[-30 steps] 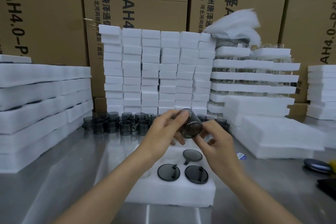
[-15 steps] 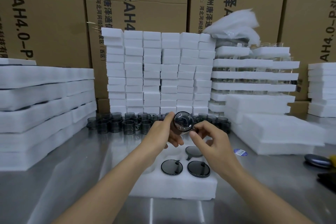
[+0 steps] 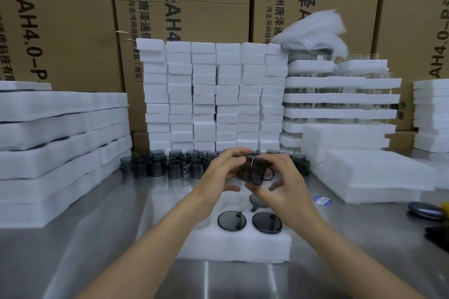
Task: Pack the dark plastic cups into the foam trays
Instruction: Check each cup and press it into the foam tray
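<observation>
- One dark plastic cup (image 3: 252, 170) sits between both hands, lifted above the foam tray (image 3: 233, 245), with its handle sticking out to the right.
- The left hand (image 3: 220, 172) curls over the cup's upper left side, its fingertips (image 3: 239, 160) on the cup's top edge.
- The right hand (image 3: 283, 184) cups it from the right and below; its thumb presses on the lower rim and the other fingers are spread loosely, so the grip of each hand is closed around this one cup.
- Straight under the hands, the foam tray lies on the tabletop (image 3: 102, 238), close to the person.
- Three packed cups (image 3: 266, 222) already sit in the tray's wells, two just below the wrists and one partly hidden under the right hand; empty wells show beneath the left wrist.
- Beyond the hands, a cluster of loose cups (image 3: 158, 165) stands on the tabletop, spreading out to the left of the fingers and a few peeking out to the right.
- Behind that cluster rises a wall of small foam blocks (image 3: 213, 94).
- Left of the left forearm, stacked foam trays (image 3: 60, 143) are piled high.
- Right of the right hand, more foam sheets (image 3: 369, 170) lie on the tabletop, with layered stacks behind them.
- Cardboard boxes (image 3: 194, 7) fill the background.
</observation>
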